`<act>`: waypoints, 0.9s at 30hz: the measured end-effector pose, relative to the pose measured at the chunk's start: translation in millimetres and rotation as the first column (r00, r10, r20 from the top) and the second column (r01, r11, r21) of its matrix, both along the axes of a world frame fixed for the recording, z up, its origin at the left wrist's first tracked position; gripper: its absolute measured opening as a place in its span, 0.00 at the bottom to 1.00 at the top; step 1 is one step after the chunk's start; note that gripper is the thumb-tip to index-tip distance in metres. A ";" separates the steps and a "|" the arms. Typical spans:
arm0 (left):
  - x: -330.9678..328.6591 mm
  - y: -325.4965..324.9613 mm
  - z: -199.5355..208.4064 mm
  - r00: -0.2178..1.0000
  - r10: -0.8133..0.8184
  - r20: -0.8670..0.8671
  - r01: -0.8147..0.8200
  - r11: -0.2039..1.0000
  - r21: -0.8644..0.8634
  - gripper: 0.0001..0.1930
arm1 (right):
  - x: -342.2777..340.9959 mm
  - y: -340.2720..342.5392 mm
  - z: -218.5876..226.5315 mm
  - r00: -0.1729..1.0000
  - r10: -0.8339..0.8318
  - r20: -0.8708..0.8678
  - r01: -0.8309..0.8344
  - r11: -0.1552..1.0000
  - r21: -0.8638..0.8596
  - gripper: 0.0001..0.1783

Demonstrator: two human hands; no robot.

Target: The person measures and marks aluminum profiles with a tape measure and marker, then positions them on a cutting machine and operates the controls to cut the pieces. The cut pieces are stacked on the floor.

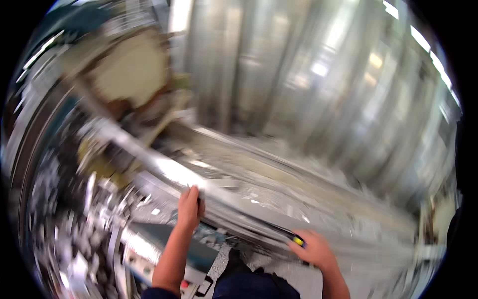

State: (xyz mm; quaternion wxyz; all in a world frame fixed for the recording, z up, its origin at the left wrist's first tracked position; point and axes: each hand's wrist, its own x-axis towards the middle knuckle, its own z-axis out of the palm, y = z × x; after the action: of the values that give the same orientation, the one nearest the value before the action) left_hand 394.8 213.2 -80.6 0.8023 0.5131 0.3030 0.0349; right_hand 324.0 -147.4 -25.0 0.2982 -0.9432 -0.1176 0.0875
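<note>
My left hand (189,207) is closed at the near edge of a long, bright metal profile (167,167). Something dark shows beside its fingers, too smeared to name. Farther right, my right hand (317,249) is wrapped round the black-and-yellow handle (299,241) of a tool. A thin dark length (271,226) runs from that handle leftward along the profile; blur hides what kind of tool it is.
Loose metal offcuts (74,249) are heaped at the left. A machine part with a red button (184,284) stands near my left forearm. Debris lies on the bench (279,199). Pale, upright strips or a curtain (298,65) hang behind. Motion blurs much of the view.
</note>
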 end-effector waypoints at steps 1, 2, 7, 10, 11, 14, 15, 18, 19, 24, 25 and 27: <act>-25.5 -24.3 -28.0 0.969 -0.248 0.003 0.247 0.968 0.050 0.24 | 5.2 7.9 4.0 1.000 -0.007 0.013 0.006 1.000 0.016 0.21; -52.1 -61.2 -31.8 0.948 -0.318 0.013 0.318 0.943 -0.100 0.30 | 14.7 13.9 7.5 0.997 0.082 0.003 -0.082 0.996 -0.048 0.21; -125.9 -230.2 -35.3 0.863 -0.500 0.072 0.435 0.664 -0.609 0.32 | -42.5 -11.7 -3.8 0.992 0.024 0.122 -0.029 0.999 0.037 0.26; -175.8 -310.1 -24.2 0.777 -0.563 0.281 0.626 0.648 -0.433 0.31 | -104.3 -67.0 -24.9 0.974 -0.140 0.176 0.133 0.990 0.051 0.22; -191.6 -332.2 -30.0 0.734 -0.590 0.335 0.678 0.617 -0.400 0.30 | -128.6 -88.1 -31.7 0.963 -0.188 0.192 0.180 0.982 0.056 0.21; -198.6 -389.9 -47.3 0.594 -0.695 0.405 0.802 0.471 -0.367 0.30 | -147.5 -140.1 -36.7 0.887 -0.409 0.214 0.386 0.911 0.146 0.17; -211.0 -416.2 -52.3 0.557 -0.710 0.432 0.828 0.436 -0.351 0.30 | -165.2 -161.4 -43.7 0.844 -0.477 0.243 0.441 0.877 0.191 0.15; -257.3 -503.6 -65.1 0.444 -0.735 0.511 0.894 0.323 -0.312 0.30 | -217.5 -239.5 -59.7 0.700 -0.652 0.292 0.581 0.757 0.299 0.10; -273.8 -536.8 -68.3 0.405 -0.734 0.545 0.912 0.281 -0.300 0.30 | -233.4 -269.5 -64.0 0.652 -0.701 0.288 0.626 0.712 0.318 0.09; -319.3 -663.5 -65.6 0.166 -0.755 0.634 0.974 0.224 0.012 0.28 | -296.0 -391.1 -55.5 0.489 -0.817 0.307 0.653 0.576 0.493 0.04; -320.4 -687.5 -66.9 0.158 -0.763 0.627 0.979 0.204 0.002 0.28 | -304.6 -416.9 -52.2 0.423 -0.834 0.354 0.631 0.552 0.545 0.04; -314.6 -727.6 -75.8 0.166 -0.780 0.603 0.980 0.196 -0.017 0.27 | -318.1 -458.9 -44.1 0.307 -0.853 0.422 0.558 0.520 0.646 0.03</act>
State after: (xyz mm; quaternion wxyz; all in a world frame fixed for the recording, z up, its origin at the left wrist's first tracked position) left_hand 80.3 -514.3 -156.5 0.7902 0.3834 -0.2708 -0.3941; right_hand 5.9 -606.3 -69.1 0.4118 -0.7683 0.2017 -0.4466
